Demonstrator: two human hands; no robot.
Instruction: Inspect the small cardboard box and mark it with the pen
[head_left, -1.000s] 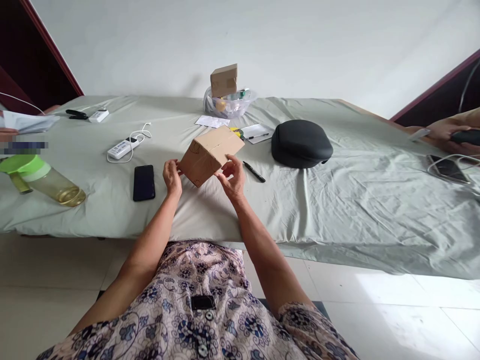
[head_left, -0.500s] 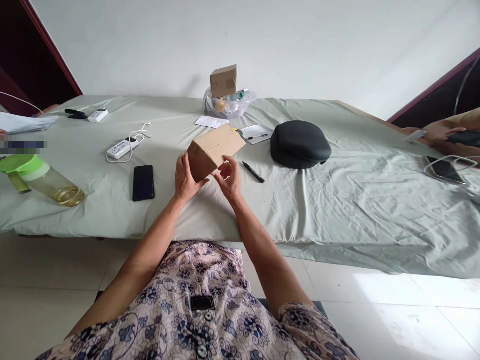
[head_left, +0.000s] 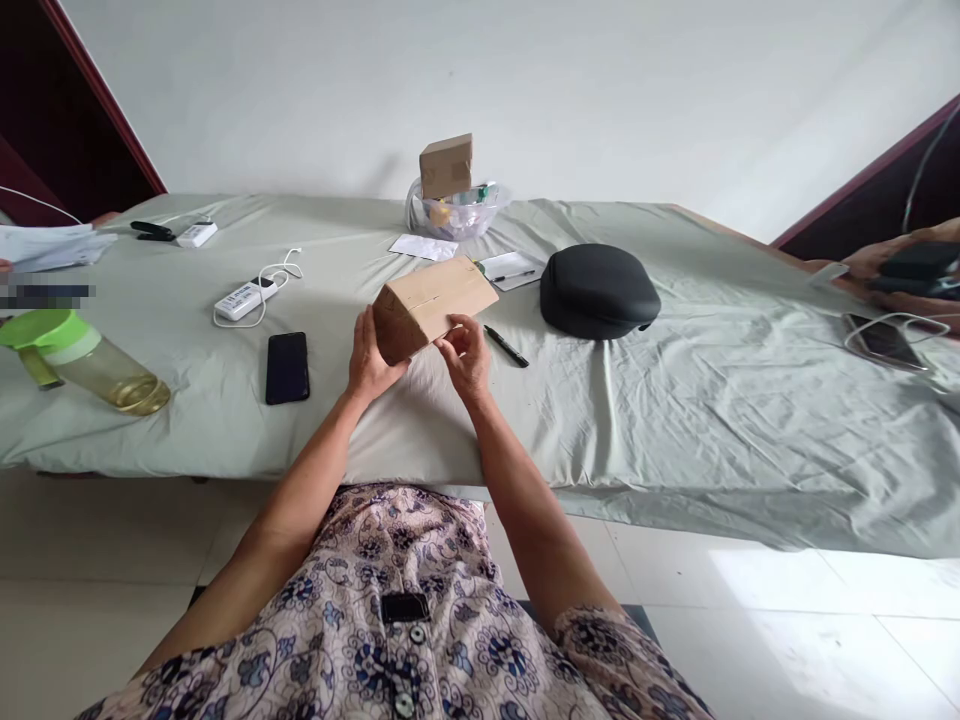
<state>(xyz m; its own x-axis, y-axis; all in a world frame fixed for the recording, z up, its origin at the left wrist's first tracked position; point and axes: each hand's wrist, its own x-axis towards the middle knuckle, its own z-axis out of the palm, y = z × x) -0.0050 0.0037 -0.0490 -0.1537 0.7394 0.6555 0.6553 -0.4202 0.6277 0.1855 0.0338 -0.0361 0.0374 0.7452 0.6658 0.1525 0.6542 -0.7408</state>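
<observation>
A brown cardboard box [head_left: 435, 300] is held tilted over the cloth-covered table, its longer face turned up and away from me. My left hand [head_left: 372, 362] grips its left end, fingers along the side and thumb beneath the lower edge. With thumb and fingers, my right hand [head_left: 466, 358] pinches the near lower edge of the box. A black marker pen [head_left: 506, 346] lies just right of my right hand. Left of my left hand, a dark phone [head_left: 287, 368] rests flat.
Behind the box stands a clear plastic basket [head_left: 487, 215] with a second cardboard box [head_left: 446, 166] on top. A black case [head_left: 600, 290] sits to the right. On the left are a power strip [head_left: 246, 298] and a green-lidded jug [head_left: 105, 365]. Another person's hands show at far right.
The box has shifted slightly right and turned a little. My right hand's fingers have moved slightly right along its near edge. At far right, the other person's hands have moved.
</observation>
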